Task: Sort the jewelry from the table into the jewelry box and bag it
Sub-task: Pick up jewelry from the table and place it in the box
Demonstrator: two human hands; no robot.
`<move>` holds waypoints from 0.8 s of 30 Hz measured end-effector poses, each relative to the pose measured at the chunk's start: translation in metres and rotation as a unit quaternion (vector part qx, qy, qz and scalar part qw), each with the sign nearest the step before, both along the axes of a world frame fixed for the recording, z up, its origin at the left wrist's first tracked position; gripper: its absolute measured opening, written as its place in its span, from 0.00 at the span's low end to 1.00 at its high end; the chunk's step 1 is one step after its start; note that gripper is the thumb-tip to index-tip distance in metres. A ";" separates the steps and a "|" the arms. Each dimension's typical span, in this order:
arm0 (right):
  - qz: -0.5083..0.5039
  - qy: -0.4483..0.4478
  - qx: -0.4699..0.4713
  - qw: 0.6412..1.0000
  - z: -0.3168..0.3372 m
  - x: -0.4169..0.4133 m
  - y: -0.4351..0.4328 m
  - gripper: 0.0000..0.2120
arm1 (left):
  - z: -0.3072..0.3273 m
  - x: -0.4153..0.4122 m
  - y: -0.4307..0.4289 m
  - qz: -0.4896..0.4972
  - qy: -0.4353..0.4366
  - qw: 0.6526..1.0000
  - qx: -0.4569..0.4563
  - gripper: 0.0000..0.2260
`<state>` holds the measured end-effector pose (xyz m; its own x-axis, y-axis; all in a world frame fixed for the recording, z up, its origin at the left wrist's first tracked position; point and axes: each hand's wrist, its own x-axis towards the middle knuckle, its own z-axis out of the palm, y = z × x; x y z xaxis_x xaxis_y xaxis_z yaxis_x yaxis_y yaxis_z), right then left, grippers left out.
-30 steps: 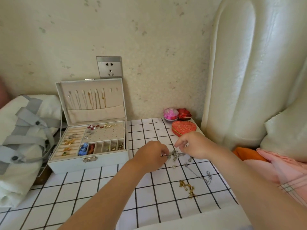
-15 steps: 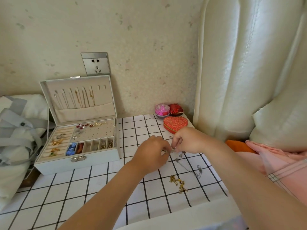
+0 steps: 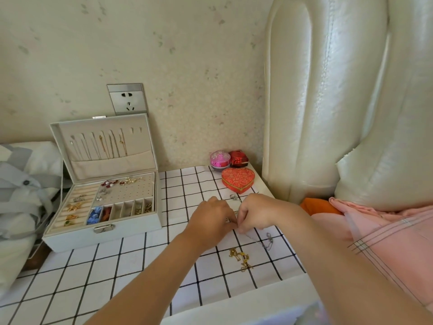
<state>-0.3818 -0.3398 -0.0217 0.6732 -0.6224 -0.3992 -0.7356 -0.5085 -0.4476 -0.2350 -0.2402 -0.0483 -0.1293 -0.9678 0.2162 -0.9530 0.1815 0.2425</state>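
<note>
Centre frame: left hand (image 3: 210,221) and right hand (image 3: 255,214), grips narrow, pinch one end of the silver chain (image 3: 267,243) on the desk (image 3: 117,266). Likely the pick-up step; next, a tangle-free lift to the jewelry box (image 3: 131,233), left.

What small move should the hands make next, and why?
Probably lift the silver chain off the cloth and carry it left toward the open box: the left hand and right hand both seem to pinch one end, its tail lies on the cloth, and two lid hooks look free.
</note>
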 end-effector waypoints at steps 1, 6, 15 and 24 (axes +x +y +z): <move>-0.003 -0.017 -0.003 1.000 0.001 0.001 0.000 0.04 | 0.000 0.003 0.001 0.009 0.013 1.000 -0.007 0.08; -0.032 -0.104 0.026 0.994 0.008 0.006 0.004 0.02 | 0.015 0.014 0.007 0.072 0.135 0.988 -0.009 0.06; -0.059 -0.271 0.077 0.958 0.044 0.031 0.022 0.07 | 0.052 0.038 0.021 0.159 0.391 0.906 -0.036 0.07; -0.089 -0.358 0.149 0.918 0.066 0.081 0.041 0.15 | 0.075 0.086 0.053 0.216 0.504 0.835 -0.052 0.08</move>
<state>-0.3010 -0.2986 0.0439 0.7277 -0.6827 -0.0655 -0.2588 -0.1848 -0.9481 -0.1486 -0.1867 0.0267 0.5257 -0.8458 0.0910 -0.2570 -0.0560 0.9648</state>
